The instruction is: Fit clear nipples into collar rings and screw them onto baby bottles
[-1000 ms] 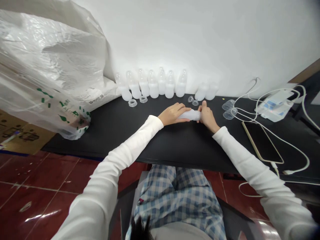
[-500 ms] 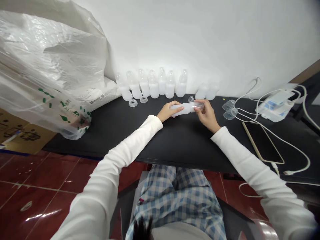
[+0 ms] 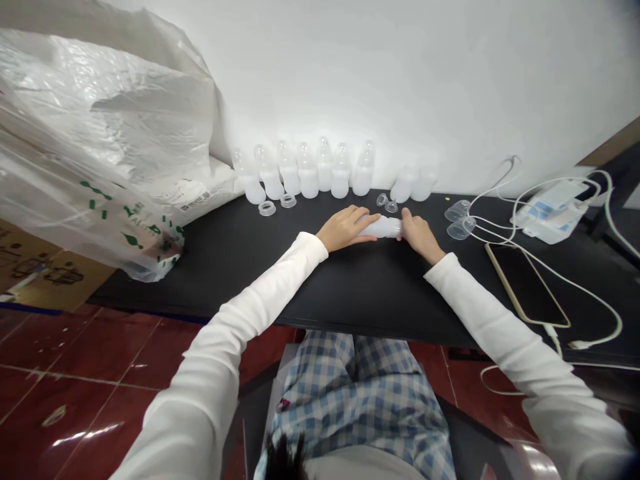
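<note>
A milky-white baby bottle (image 3: 381, 227) lies on its side just above the black table. My left hand (image 3: 346, 229) is wrapped round its body from the left. At the bottle's right end, my right hand (image 3: 419, 235) is closed with curled fingers against the neck; those fingers hide what lies under them, so a clear cap there cannot be made out. Just behind the bottle are a small clear nipple (image 3: 382, 199) and another clear nipple (image 3: 391, 207), lying on the table.
Several capped bottles (image 3: 309, 179) stand along the wall, with two uncapped bottles (image 3: 401, 185) to their right. Clear rings (image 3: 267, 209) lie at left, clear caps (image 3: 460, 229) at right. A phone (image 3: 527, 283), white cables and a charger block (image 3: 553, 210) occupy the right side; plastic bags (image 3: 125, 133) the left.
The bottle has shifted right and slightly nearer. My right hand has turned into a closed grip at its end, and the clear cap seen there is now out of sight. A second nipple shows behind the bottle.
</note>
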The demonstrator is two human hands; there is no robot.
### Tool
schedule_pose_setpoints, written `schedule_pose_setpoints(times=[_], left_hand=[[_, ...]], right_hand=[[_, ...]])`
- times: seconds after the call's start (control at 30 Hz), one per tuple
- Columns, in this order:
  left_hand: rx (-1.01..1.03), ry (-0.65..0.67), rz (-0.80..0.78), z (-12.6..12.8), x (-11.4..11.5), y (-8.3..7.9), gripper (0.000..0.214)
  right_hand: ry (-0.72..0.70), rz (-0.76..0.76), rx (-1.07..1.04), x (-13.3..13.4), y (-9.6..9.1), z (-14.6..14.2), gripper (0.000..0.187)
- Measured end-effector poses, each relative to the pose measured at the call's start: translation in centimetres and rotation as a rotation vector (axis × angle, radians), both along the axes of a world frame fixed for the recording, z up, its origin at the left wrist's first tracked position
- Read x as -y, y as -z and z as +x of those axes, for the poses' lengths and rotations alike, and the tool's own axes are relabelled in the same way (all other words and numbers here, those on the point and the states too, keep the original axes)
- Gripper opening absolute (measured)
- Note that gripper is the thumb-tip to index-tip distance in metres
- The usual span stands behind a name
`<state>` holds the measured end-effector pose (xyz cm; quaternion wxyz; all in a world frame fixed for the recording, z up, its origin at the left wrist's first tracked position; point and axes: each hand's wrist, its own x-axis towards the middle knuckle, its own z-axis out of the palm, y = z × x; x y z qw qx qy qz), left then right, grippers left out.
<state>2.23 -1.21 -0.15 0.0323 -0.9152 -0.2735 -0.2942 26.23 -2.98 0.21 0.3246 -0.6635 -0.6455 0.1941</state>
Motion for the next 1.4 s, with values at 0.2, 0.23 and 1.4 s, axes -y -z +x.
schedule_pose_setpoints(times=[0.2,0.23,1.4], left_hand=[[0.242,-0.145,-0.270,0.2,-0.1,0.6,0.044],[0.270,-0.148,-0.312,0.1,-0.3,0.7,0.042],[0.622,-0.250,-0.654,-1.2,-4.8,1.9,0.048]], right_hand=[[-0.141,0.176,0.025,0.6,-0.5,-0.4,0.060],[-0.178,0.213,-0.002,0.7,-0.6,-0.5,0.058],[-0.067,0.396,0.689,-4.7,2.1,-1.7,0.025]])
